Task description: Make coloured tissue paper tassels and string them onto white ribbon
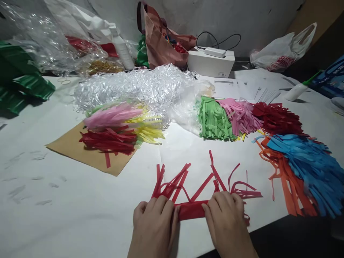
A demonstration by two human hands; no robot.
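Note:
Near the table's front edge lies a red tissue paper fringe [191, 210], its uncut middle band flat and smooth. Its cut strips fan out away from me on the far side. My left hand [154, 222] presses curled fingers over the band's left end, thumb along the near edge. On the right end, my right hand [225, 220] grips the band in the same way, fingers bent and thumb pointing inward. A few loose strips stick out past the right hand. What lies under the fingers is hidden.
Pink, yellow and red fringes [109, 140] rest on brown paper [80, 148] at left. Green [216, 120], pink, dark red, blue [309, 165] and orange fringes lie right. Behind are shiny white tinsel [120, 87], a pink bag [158, 43], a white box [211, 64] and a glue bottle [295, 92].

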